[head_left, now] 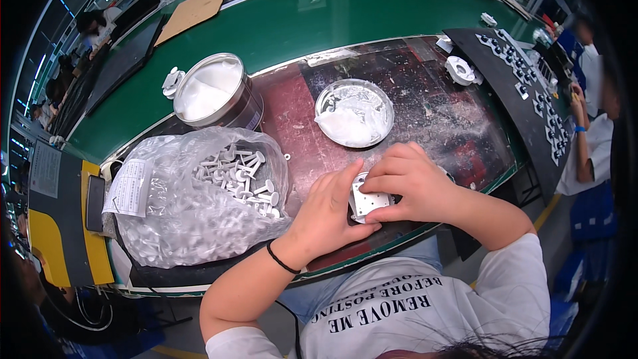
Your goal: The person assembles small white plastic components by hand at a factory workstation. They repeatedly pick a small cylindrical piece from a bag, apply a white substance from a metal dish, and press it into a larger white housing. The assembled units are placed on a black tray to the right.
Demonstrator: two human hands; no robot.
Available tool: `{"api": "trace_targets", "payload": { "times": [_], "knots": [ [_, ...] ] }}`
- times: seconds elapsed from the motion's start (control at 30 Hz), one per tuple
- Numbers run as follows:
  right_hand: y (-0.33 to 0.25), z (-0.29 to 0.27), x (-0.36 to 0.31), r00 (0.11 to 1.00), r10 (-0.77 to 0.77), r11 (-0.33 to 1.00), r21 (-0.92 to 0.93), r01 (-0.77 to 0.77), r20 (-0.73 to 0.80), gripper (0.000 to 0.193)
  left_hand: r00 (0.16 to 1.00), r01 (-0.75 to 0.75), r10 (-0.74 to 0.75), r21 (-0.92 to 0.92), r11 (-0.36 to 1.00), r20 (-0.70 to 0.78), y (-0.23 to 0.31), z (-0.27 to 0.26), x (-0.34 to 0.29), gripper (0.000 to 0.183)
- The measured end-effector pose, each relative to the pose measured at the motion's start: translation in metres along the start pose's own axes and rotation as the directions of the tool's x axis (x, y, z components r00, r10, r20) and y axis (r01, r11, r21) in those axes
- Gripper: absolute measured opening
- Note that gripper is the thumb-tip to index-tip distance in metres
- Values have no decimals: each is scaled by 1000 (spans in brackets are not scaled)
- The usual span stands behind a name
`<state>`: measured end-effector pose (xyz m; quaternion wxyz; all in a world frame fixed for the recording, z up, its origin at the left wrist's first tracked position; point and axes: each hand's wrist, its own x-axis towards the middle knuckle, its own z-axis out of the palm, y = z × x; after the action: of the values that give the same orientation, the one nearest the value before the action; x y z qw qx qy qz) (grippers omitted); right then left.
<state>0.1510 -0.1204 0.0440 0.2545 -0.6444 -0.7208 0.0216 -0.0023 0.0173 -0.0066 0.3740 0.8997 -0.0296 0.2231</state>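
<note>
Between my two hands, at the near edge of the worn bench, is a white plastic part (369,203) with small holes in its flat face. My left hand (330,211) grips it from the left, thumb along its lower side. From the right, my right hand (413,185) closes on it with bent fingers, the thumb at its lower corner. The fingers cover part of its outline. Just beyond my hands stands a round metal dish (355,134) with white, greasy-looking stuff in it. A clear plastic bag (179,239) full of white pin-shaped plastic pieces (240,176) lies left of my left hand.
A large metal tin (249,103) with white contents stands behind the bag. White parts (460,70) sit at the bench's far right. Beside them, a black board (505,86) carries rows of small pieces. A green conveyor belt (299,23) runs behind. Another person's hand (577,103) is at right.
</note>
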Motion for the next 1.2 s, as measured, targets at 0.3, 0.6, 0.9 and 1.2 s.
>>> {"api": "trace_targets", "payload": {
  "times": [0.3,0.6,0.9,1.2],
  "knots": [
    [-9,-2,-4,997,-79,983,-168,79,5,31,1000,-8,8,-6,1000,-8,-1,1,0,106],
    [-9,1,-5,996,-84,981,-176,80,-15,28,1000,1,-1,-19,1000,-7,-2,1,0,107],
    [-10,2,-7,999,-51,986,-157,48,-11,27,1000,9,-9,-34,999,7,0,1,1,107],
    [-2,3,-9,998,-54,993,-105,50,-41,28,999,23,-23,-12,1000,31,-1,1,0,109]
  ]
}}
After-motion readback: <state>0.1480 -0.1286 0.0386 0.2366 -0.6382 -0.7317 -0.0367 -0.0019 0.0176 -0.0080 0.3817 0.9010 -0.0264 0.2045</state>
